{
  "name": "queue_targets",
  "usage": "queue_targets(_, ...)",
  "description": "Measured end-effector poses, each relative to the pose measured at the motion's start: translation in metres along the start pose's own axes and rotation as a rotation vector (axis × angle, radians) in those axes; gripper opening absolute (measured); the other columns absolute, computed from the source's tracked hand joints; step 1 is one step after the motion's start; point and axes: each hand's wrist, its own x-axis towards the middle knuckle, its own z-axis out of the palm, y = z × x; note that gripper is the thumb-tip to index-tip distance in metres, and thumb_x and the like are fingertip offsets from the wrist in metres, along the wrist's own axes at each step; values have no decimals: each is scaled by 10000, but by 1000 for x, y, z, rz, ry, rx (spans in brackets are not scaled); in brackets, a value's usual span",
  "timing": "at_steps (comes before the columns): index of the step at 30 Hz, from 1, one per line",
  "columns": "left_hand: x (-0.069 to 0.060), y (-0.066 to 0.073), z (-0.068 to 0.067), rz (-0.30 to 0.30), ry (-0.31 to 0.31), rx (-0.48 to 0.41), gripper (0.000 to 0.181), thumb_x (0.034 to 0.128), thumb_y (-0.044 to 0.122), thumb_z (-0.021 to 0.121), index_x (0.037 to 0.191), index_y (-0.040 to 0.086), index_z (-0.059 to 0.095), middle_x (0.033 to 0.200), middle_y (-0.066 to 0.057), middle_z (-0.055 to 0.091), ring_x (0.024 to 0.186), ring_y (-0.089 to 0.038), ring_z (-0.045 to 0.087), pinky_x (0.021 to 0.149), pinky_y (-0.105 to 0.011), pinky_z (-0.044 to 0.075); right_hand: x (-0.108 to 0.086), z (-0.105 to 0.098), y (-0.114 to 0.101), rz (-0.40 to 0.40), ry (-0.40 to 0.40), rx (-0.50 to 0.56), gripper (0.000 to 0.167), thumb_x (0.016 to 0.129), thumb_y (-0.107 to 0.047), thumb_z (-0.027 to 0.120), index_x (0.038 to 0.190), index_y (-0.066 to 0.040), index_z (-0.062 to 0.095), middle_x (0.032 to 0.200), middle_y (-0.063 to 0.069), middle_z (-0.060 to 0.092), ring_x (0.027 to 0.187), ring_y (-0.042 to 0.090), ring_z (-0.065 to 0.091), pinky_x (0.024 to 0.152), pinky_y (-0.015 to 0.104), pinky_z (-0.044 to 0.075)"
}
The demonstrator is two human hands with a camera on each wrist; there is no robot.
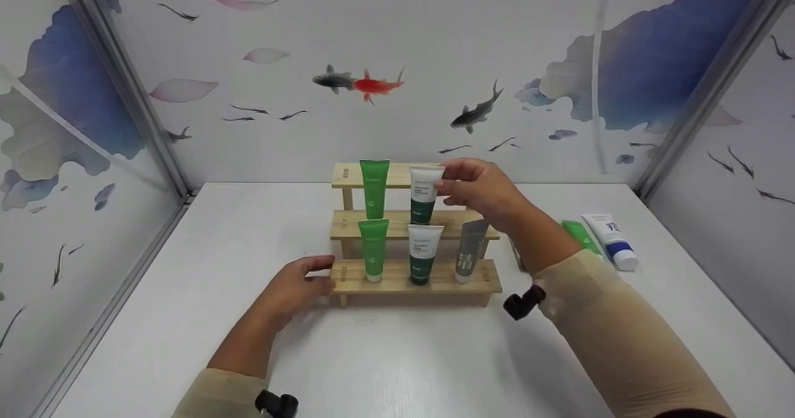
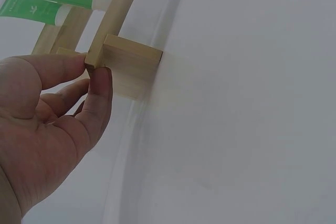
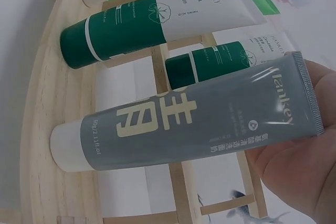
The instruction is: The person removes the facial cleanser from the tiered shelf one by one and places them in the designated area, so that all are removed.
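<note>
A three-step wooden rack [image 1: 447, 286] stands on the table. My left hand [image 1: 304, 289] pinches the left end of its lowest step between thumb and fingers, as the left wrist view shows. With my right hand [image 1: 487, 191] I pinch the upper right edge of a white and dark green squeeze tube [image 1: 423, 193], upright at the middle step. Left of it stands a green tube [image 1: 374, 188]. Along the lowest step stand another green tube [image 1: 373, 250], another white and dark green tube [image 1: 422, 253] and a grey tube [image 3: 210, 116], which hides my right fingertips in the right wrist view.
On the table [image 1: 404, 356] right of the rack lie a white tube with a blue band [image 1: 612, 242] and a green tube [image 1: 581, 236], partly behind my right forearm. Printed wall panels [image 1: 397, 27] enclose the table's back and sides. The rack's top step [image 1: 397, 179] holds no tube.
</note>
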Motion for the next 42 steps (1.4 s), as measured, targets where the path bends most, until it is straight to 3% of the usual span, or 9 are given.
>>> queue_targets(7, 1, 0, 0, 1, -4, 0, 572, 986, 135, 707, 1540, 97, 572, 1631, -114, 531, 1411, -320, 601, 1105, -433, 553, -6, -6, 5, -54, 59, 66, 319, 1008, -256, 767, 1298, -138, 703, 1261, 35, 738, 1151, 212, 729, 959, 303, 621)
queue_targets(16, 2, -2, 0, 5, 7, 2, 573, 979, 110, 708, 1536, 84, 573, 1628, -123, 533, 1412, -325, 602, 1094, -422, 557, -26, -33, 11, -101, 167, 157, 397, 991, -312, 779, 1333, -140, 672, 1294, 58, 691, 1160, 239, 707, 983, 289, 621)
queue_targets(26, 2, -1, -3, 6, -4, -4, 573, 984, 99, 712, 1540, 91, 572, 1640, -118, 521, 1420, -316, 603, 1095, -405, 556, -56, -64, 27, -45, 295, 222, 540, 930, -365, 826, 1399, -158, 654, 1361, 33, 661, 1227, 221, 703, 976, 246, 612)
queue_targets(42, 0, 0, 0, -2, 2, -1, 572, 982, 91, 712, 1537, 78, 572, 1633, -123, 530, 1415, -319, 604, 1110, -427, 546, -102, -102, 63, -28, 341, 230, 537, 978, -333, 781, 1438, -133, 591, 1356, -2, 609, 1214, 151, 678, 953, 213, 610)
